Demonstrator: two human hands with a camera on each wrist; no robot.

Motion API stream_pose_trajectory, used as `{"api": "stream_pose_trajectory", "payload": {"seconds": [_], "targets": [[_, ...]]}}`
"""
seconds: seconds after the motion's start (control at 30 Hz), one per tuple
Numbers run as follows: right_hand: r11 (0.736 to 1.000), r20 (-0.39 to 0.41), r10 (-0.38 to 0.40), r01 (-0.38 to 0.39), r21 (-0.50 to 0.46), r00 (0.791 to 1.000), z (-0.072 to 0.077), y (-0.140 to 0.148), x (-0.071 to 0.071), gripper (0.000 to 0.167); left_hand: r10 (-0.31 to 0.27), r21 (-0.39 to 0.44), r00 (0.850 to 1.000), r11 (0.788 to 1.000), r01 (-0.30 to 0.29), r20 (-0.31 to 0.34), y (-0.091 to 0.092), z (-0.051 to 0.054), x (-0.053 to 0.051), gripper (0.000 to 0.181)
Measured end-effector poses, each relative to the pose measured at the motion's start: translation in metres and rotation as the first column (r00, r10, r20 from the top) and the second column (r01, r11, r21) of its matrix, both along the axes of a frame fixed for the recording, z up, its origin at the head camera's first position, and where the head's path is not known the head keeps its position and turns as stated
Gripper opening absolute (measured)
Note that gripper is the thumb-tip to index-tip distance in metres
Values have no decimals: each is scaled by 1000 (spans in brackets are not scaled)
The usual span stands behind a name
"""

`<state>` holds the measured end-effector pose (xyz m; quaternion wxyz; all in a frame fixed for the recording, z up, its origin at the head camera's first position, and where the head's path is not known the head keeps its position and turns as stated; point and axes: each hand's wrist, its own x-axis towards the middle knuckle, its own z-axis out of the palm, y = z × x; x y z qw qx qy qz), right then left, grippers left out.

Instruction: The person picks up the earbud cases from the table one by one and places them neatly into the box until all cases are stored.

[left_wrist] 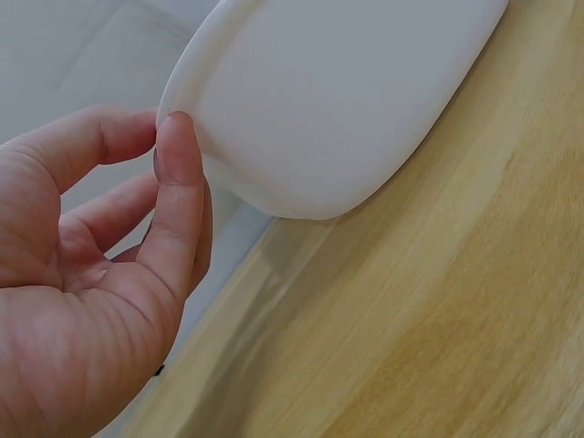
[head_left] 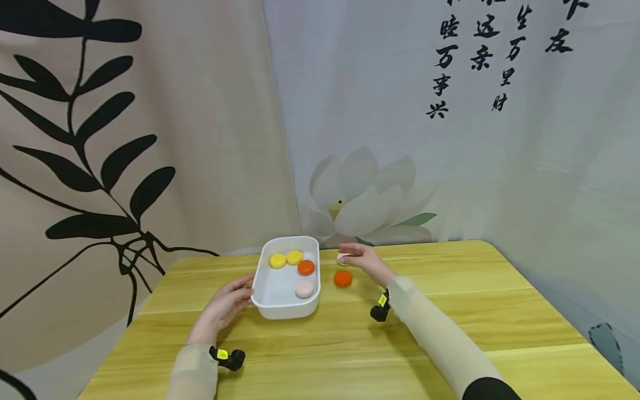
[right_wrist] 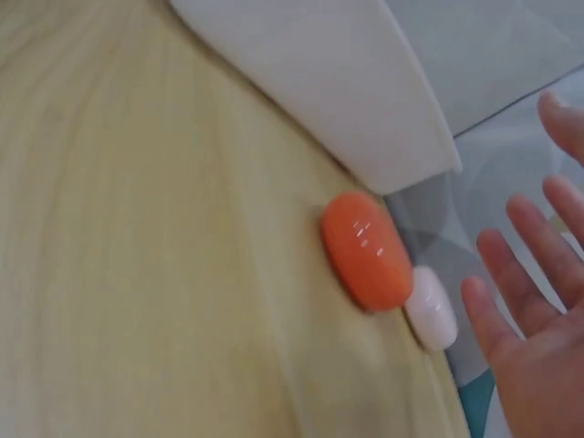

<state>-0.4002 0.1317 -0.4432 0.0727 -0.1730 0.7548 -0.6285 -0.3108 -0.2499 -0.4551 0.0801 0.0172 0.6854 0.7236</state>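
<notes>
- Printed cloth (head_left: 225, 139), with leaves, a pale flower and brush characters, hangs behind a wood-grain desk (head_left: 425, 289).
- On the desk sits a white tray (head_left: 277, 288); on a clock face centred there, twelve points away from the person.
- Inside the tray lie one yellow piece (head_left: 278, 260) toward eleven, another yellow piece (head_left: 294, 257) near twelve, an orange piece (head_left: 306, 268) toward two and a pink piece (head_left: 304, 288) toward four.
- Outside it, a loose orange piece (right_wrist: 367, 251) lies at three; a loose pink piece (right_wrist: 431, 308) lies just beyond, between two and three.
- Left hand (head_left: 227, 303), at eight, has fingers and thumb pinched on the tray's rim.
- Right hand (head_left: 361, 259) is over the loose pink piece, fingers apart; the right wrist view shows them near it without closing round it.
- Rounded and glossy, the pieces are probably light, hard and a little slippery; opposite sides would give the surest hold.
- Likely light, stiff plastic, the tray is best held by its rim.
</notes>
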Motion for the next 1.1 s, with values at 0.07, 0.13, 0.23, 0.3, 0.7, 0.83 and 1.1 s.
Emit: {"api": "stream_pose_trajectory", "payload": {"seconds": [0.07,0.13,0.23,0.3,0.7,0.83,1.1], "targets": [[1000,8,0,0,-8,1000,-5,3,0,44,-2,3,1000,1000,2,-1,0,0,0,58],[1000,10,-1,1,-13,1000,-10,5,-1,46,-3,10,1000,1000,3,-2,0,-1,0,58],[1000,-10,5,-5,-18,1000,-16,7,-1,51,-4,20,1000,1000,5,-5,-1,-2,0,58],[1000,-27,7,-7,-12,1000,-21,8,-1,55,-4,23,1000,1000,4,-6,-1,-2,0,57],[998,24,40,-39,-42,999,-38,11,-1,57,-12,27,1000,1000,12,0,-1,-2,0,58],[999,52,41,-41,-5,998,-40,9,-2,55,-8,26,1000,1000,8,4,0,-2,0,58],[995,60,50,-55,83,997,-39,6,3,58,-18,8,1000,1000,18,-3,-1,-1,0,58]]}}
